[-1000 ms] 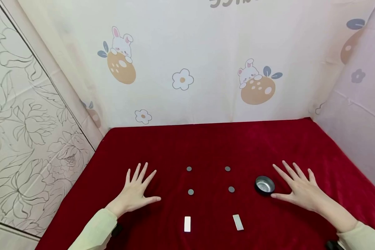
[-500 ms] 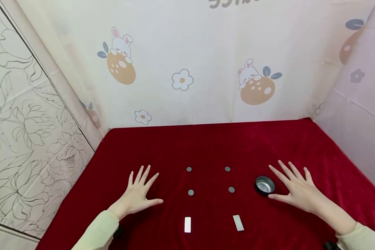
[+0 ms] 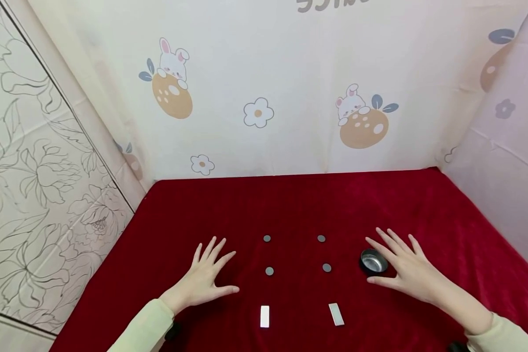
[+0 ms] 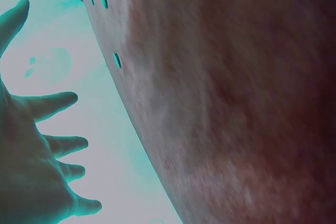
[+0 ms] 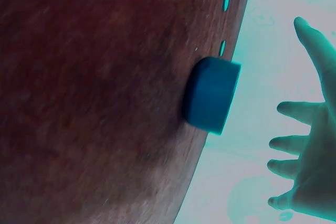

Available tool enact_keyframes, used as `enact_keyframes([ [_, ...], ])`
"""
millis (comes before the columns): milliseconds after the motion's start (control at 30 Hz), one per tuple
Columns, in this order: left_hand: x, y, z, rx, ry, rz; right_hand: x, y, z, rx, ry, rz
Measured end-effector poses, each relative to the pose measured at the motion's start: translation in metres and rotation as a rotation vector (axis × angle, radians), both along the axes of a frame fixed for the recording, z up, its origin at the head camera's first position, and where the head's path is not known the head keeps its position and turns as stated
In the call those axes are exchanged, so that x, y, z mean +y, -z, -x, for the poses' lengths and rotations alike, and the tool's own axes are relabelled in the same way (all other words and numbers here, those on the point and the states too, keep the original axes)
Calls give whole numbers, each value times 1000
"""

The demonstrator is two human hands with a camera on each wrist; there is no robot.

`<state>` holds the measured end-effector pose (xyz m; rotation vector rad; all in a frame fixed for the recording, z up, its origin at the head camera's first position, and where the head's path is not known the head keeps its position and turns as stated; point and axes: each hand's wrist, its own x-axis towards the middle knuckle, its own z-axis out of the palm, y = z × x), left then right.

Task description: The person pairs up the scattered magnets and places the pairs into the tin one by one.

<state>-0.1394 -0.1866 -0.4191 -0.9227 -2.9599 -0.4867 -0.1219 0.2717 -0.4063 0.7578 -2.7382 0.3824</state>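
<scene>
- Head view: extended left hand (image 3: 198, 282) and right hand (image 3: 411, 270) over red velvet cloth (image 3: 290, 205), with fingers spread wide.
- Had four flat grey discs (image 3: 270, 271) and two pale rectangular plates (image 3: 265, 317) between; saw a round black dish (image 3: 373, 263), silvery inside, between right thumb and forefinger.
- Faced a cream rabbit-print curtain (image 3: 299, 132).
- Left wrist view: splayed fingers above the cloth.
- Right wrist view: held fingers wide, above and apart from the upright dish.
</scene>
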Motion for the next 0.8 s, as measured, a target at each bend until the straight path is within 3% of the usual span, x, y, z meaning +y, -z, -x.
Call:
enact_keyframes([
  [600, 20, -2, -9, -105, 91, -121, -34, -4, -8, 108, -209, 77],
  [800, 28, -3, -14, -140, 111, -133, -47, -3, -13, 89, -230, 72],
])
